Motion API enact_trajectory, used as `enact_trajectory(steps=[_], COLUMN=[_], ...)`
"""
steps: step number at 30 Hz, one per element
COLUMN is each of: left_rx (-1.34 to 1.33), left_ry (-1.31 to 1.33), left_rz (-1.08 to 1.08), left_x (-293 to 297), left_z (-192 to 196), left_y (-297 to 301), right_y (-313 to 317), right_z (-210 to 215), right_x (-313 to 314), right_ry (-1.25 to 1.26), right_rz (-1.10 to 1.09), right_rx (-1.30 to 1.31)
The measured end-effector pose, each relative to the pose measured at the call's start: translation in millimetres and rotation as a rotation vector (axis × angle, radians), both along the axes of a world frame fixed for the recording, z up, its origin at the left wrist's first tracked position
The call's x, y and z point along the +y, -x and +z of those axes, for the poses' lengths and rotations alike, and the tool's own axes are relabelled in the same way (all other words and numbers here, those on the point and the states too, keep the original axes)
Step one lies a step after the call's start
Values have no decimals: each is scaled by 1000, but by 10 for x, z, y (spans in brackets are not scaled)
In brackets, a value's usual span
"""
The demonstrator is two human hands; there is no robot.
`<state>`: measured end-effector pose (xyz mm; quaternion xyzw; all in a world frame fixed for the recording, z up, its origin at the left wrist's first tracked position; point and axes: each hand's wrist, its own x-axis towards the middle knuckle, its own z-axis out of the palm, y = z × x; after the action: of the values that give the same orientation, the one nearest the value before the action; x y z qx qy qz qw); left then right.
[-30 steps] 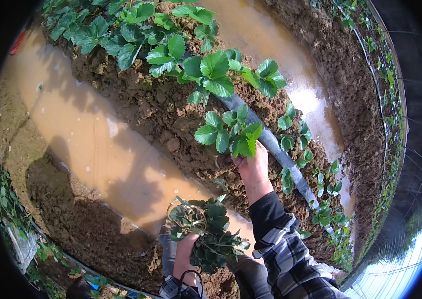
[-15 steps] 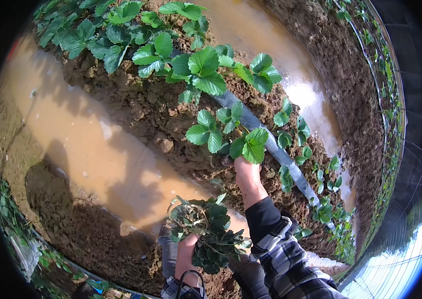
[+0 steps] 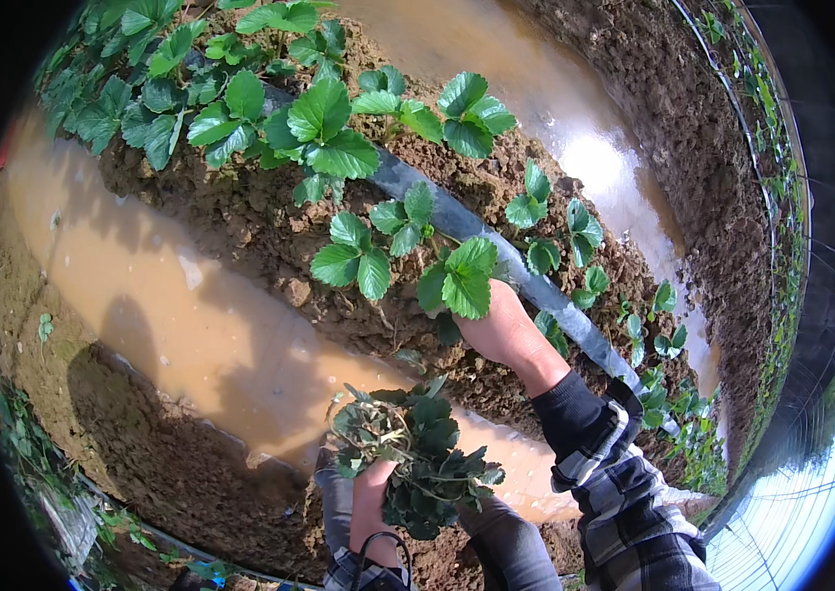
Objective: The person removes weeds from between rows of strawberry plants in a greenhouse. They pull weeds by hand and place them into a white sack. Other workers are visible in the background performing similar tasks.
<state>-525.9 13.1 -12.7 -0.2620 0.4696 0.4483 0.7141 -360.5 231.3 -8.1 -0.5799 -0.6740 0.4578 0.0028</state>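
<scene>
Muddy bed: left hand clutches cut leaves (right hand grasps plant).

R fingers hidden behind leaves

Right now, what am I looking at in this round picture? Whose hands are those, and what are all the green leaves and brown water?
The picture comes from a camera worn on a person's head, looking down at their own hands. Its very wide lens makes the picture round and bends straight things.

The person's left hand holds a bundle of pulled leaves and stems. The right hand, with a checked sleeve behind it, reaches into a small leafy plant growing in a raised bed of soil.

More plants like it stand in a row along the bed, beside a grey hose lying on the soil. The brown stuff is muddy water filling the ditches on either side.
</scene>
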Motion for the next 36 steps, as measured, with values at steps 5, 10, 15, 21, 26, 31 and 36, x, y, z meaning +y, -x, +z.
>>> enact_trajectory(steps=[5, 10, 15, 21, 26, 31, 36], left_rx=[9, 18, 22, 14, 5, -8, -31], left_ry=[4, 15, 6, 5, 28, 38, 44], left_rz=[-4, -28, -44, -24, 5, 26, 41], left_x=[-19, -58, -76, -115, -238, -298, -294], left_z=[25, 51, 77, 114, 197, 225, 214], left_y=[-1, -6, -41, -57, -84, -54, -36], right_y=[115, 257, 212, -78, -20, 172, 112], right_z=[415, 604, 770, 803, 349, -86, -165], right_x=[-761, -1293, -1154, -734, -228, 16, 105], right_ry=[217, 36, 24, -88, -689, -705, -752], right_rz=[-119, 315, 562, 297, 46, 170, 217], right_rx=[384, 121, -68, 150, -288, -398, -373])
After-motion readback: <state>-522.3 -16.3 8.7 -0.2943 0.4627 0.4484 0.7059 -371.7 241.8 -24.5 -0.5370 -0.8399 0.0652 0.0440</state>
